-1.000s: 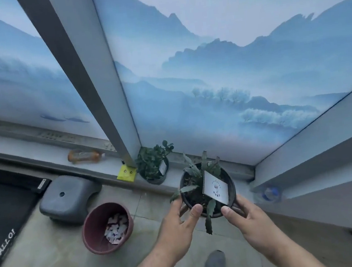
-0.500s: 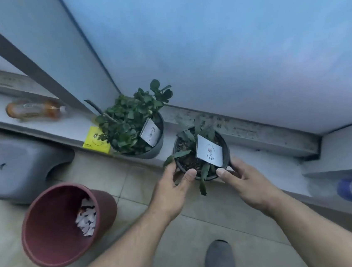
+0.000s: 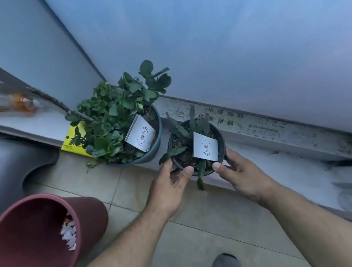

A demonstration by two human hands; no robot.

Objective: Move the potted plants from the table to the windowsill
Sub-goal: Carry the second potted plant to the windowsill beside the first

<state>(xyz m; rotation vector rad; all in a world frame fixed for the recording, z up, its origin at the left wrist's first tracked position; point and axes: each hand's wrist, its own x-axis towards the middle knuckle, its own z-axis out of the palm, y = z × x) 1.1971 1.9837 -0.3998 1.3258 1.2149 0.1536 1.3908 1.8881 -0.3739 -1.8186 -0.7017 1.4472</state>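
Both hands, left (image 3: pixel 166 191) and right (image 3: pixel 243 175), curled around the round black pot (image 3: pixel 220 150), apparently resting on the pale sill (image 3: pixel 282 165); a leafy grey-potted plant (image 3: pixel 115 120) stood just left.

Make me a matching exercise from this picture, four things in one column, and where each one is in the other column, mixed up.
Things:
1. black pot
2. leafy plant's grey-blue pot
3. maroon bin
4. orange bottle

Places:
A. lying on the windowsill far to the left
B. on the floor, with paper scraps inside
C. on the sill at the corner of the window frame
D. at the sill's front edge, gripped by left hand and right hand

Pairs: 1-D, 2-C, 3-B, 4-A
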